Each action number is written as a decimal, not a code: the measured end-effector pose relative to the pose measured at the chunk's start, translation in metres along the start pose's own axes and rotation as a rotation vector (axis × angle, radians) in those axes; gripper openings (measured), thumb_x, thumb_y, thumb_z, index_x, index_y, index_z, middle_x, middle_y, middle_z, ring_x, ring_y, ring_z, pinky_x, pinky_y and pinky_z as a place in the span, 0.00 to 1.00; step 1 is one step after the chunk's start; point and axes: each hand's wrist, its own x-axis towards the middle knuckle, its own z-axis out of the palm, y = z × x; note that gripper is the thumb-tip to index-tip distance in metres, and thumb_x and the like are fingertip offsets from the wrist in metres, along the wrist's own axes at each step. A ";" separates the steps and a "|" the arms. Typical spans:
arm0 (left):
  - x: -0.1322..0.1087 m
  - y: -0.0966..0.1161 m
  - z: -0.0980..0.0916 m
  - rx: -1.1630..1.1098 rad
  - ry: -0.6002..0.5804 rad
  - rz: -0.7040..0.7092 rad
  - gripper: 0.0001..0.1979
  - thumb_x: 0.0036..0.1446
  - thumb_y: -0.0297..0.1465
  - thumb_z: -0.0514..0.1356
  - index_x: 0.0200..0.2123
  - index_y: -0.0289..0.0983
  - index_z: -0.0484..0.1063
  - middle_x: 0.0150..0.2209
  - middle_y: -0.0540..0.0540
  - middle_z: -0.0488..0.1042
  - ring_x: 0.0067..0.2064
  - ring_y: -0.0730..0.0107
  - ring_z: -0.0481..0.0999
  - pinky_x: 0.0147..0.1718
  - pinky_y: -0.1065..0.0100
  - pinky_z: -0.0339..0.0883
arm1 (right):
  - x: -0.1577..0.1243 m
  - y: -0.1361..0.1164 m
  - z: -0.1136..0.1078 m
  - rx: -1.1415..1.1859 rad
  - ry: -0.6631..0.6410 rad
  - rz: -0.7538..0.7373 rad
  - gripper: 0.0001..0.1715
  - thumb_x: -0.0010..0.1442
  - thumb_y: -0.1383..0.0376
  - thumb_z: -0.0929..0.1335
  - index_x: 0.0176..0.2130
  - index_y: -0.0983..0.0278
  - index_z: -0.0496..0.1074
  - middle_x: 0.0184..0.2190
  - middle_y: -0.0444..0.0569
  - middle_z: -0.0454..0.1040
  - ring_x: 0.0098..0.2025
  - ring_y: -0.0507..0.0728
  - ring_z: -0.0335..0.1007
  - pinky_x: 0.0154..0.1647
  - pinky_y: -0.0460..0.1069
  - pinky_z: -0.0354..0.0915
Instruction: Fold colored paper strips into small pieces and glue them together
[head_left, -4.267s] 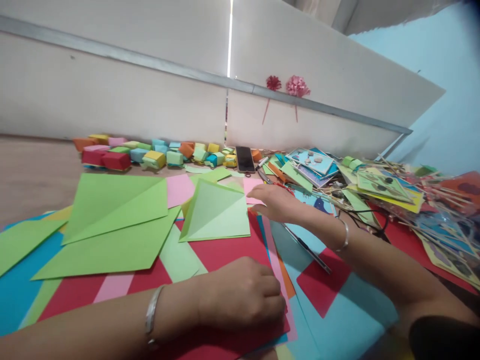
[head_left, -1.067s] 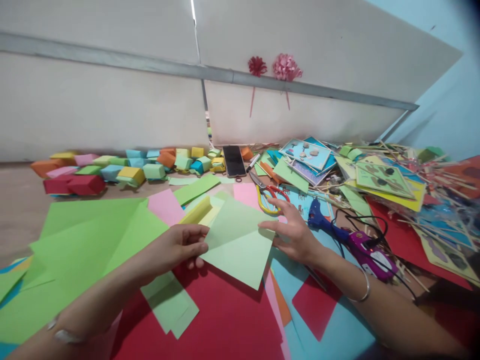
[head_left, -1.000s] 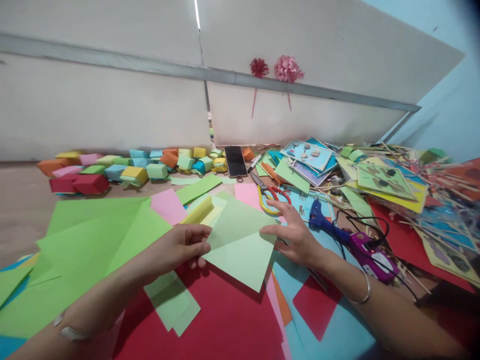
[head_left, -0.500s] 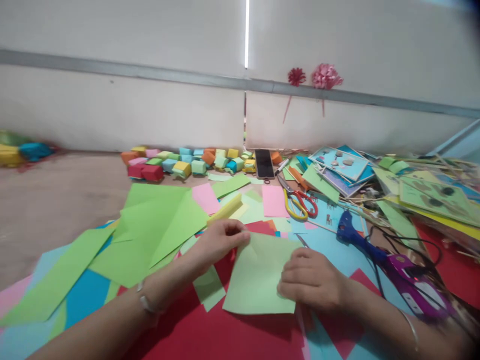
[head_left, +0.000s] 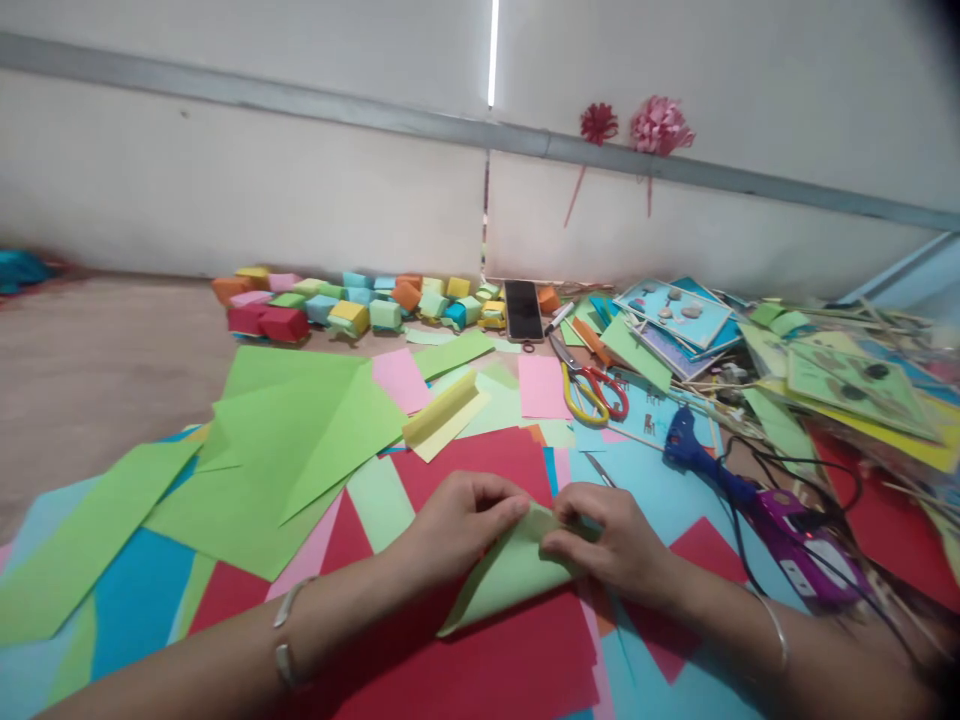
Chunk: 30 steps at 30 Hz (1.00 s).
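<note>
A light green sheet of paper (head_left: 514,575) is bent over between my hands, its lower left corner pointing toward me. My left hand (head_left: 469,525) pinches its upper left edge between thumb and fingers. On the other side my right hand (head_left: 604,535) grips the upper right edge, thumb toward the left hand. The fingertips of both hands are close together at the top of the paper. Below it lies red paper (head_left: 480,670), with a folded yellow strip (head_left: 445,415) just beyond my left hand.
Green sheets (head_left: 300,430) spread on the left. Small coloured paper boxes (head_left: 349,318) line the wall beside a phone (head_left: 523,311). Scissors (head_left: 585,385), a blue and purple glue gun (head_left: 750,510) with a cord, and a craft knife (head_left: 598,468) lie to the right.
The green paper went from nearly flat to bent over. My right hand moved up to its top edge, closer to my left hand. The view shifted slightly.
</note>
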 end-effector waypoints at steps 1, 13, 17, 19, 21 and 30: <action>0.001 0.001 -0.001 0.012 -0.004 -0.013 0.19 0.50 0.46 0.58 0.20 0.36 0.70 0.18 0.53 0.64 0.23 0.73 0.61 0.23 0.70 0.55 | 0.001 0.000 0.000 0.014 0.004 0.016 0.16 0.59 0.60 0.70 0.24 0.62 0.64 0.23 0.42 0.67 0.26 0.51 0.61 0.29 0.46 0.57; -0.005 0.005 0.003 0.143 0.083 -0.025 0.14 0.45 0.42 0.61 0.26 0.37 0.77 0.24 0.49 0.75 0.27 0.68 0.68 0.27 0.68 0.60 | 0.001 -0.001 -0.001 0.058 0.002 0.086 0.16 0.57 0.59 0.71 0.25 0.62 0.64 0.23 0.41 0.66 0.26 0.50 0.58 0.30 0.46 0.56; -0.005 0.005 0.002 0.190 0.076 0.023 0.14 0.49 0.42 0.59 0.27 0.37 0.78 0.25 0.48 0.75 0.28 0.67 0.68 0.27 0.68 0.61 | 0.002 -0.003 -0.001 0.073 -0.001 0.136 0.14 0.54 0.61 0.72 0.27 0.62 0.64 0.24 0.40 0.66 0.27 0.50 0.59 0.30 0.46 0.55; -0.006 0.006 0.002 0.239 0.074 0.053 0.14 0.51 0.41 0.58 0.27 0.37 0.78 0.24 0.48 0.75 0.28 0.67 0.69 0.27 0.68 0.60 | 0.003 -0.005 0.000 0.086 0.006 0.179 0.12 0.53 0.62 0.73 0.30 0.62 0.64 0.26 0.40 0.67 0.29 0.51 0.61 0.30 0.46 0.57; -0.006 0.006 0.001 0.295 0.082 0.099 0.14 0.52 0.40 0.57 0.27 0.37 0.78 0.24 0.48 0.75 0.28 0.67 0.69 0.27 0.68 0.60 | 0.003 -0.007 0.000 0.116 0.000 0.208 0.12 0.52 0.64 0.73 0.34 0.61 0.66 0.28 0.41 0.70 0.30 0.51 0.63 0.32 0.46 0.58; -0.005 -0.002 0.003 0.502 0.124 0.322 0.16 0.58 0.37 0.55 0.28 0.36 0.79 0.24 0.48 0.75 0.26 0.71 0.69 0.27 0.71 0.58 | 0.003 -0.004 0.001 0.102 -0.032 0.121 0.09 0.56 0.63 0.71 0.29 0.63 0.66 0.24 0.40 0.66 0.27 0.50 0.60 0.29 0.45 0.56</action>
